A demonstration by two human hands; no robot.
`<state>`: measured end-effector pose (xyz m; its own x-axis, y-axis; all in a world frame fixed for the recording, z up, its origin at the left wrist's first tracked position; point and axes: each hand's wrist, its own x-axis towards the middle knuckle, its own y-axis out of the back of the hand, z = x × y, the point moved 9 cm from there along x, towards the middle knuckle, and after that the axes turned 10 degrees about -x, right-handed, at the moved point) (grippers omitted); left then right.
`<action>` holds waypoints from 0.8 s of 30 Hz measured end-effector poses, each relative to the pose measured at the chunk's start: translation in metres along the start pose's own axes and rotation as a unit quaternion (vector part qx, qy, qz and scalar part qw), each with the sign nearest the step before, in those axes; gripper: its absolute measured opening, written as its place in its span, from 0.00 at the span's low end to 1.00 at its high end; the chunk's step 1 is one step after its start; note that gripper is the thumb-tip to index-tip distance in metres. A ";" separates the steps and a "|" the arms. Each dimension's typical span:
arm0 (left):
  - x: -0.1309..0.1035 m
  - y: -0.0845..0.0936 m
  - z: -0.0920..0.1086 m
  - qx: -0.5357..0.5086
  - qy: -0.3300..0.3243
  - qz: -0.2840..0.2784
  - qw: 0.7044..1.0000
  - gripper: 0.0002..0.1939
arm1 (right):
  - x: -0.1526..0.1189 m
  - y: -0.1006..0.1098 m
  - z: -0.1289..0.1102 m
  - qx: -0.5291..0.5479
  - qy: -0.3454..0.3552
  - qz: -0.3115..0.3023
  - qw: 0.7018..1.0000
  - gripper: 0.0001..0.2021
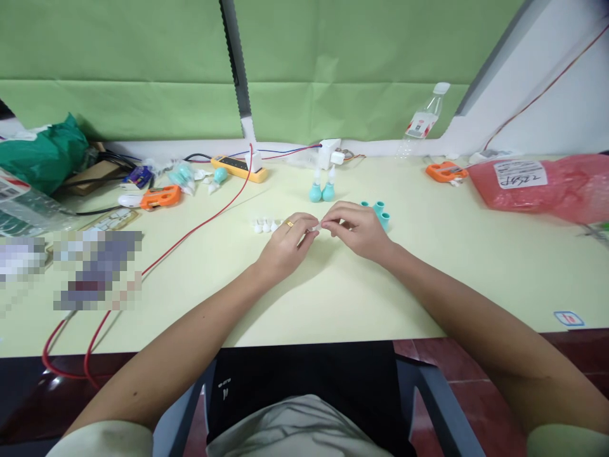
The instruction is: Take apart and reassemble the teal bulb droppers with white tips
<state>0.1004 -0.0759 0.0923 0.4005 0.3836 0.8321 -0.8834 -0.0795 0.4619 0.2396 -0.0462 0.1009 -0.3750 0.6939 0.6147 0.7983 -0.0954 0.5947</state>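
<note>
My left hand (289, 244) is closed in a pinch, a ring on one finger. Between its fingertips is a small clear, whitish piece (316, 227), mostly covered by the fingers. The fingertips of my right hand (359, 230) pinch together at the right end of that piece. A row of small white round-ended parts (265, 226) lies beside my left hand. Just behind my right hand are several teal hollow cups (384, 219), partly hidden by it. Farther back, two teal bulbs with whitish tips (315, 192) stand side by side.
Orange-handled tools lie at left (162, 197) and right (446, 171). A yellow power strip (240, 169) and white adapter (329, 154) sit along the back. A red cable (200, 227) crosses the left side. A bottle (423, 120) and a pink bag (537, 184) stand at right.
</note>
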 end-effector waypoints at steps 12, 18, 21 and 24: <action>0.000 0.002 -0.006 -0.026 0.037 0.019 0.999 0.08 | -0.002 -0.015 0.028 0.211 -0.210 -0.049 0.954 0.15; -0.001 -0.002 -0.004 -0.024 0.036 0.004 0.999 0.07 | -0.003 -0.023 0.035 0.239 -0.224 -0.094 0.940 0.16; -0.001 -0.003 -0.005 -0.042 0.049 0.003 0.998 0.06 | -0.002 -0.022 0.035 0.219 -0.204 -0.088 0.950 0.15; -0.001 -0.005 -0.009 -0.074 0.083 0.009 0.994 0.06 | -0.002 -0.023 0.034 0.219 -0.200 -0.102 0.950 0.13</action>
<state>0.1016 -0.0673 0.0862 0.3499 0.5302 0.7723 -0.9208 0.0430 0.3877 0.2380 -0.0214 0.0680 -0.4035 0.8900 0.2125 0.8806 0.3146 0.3545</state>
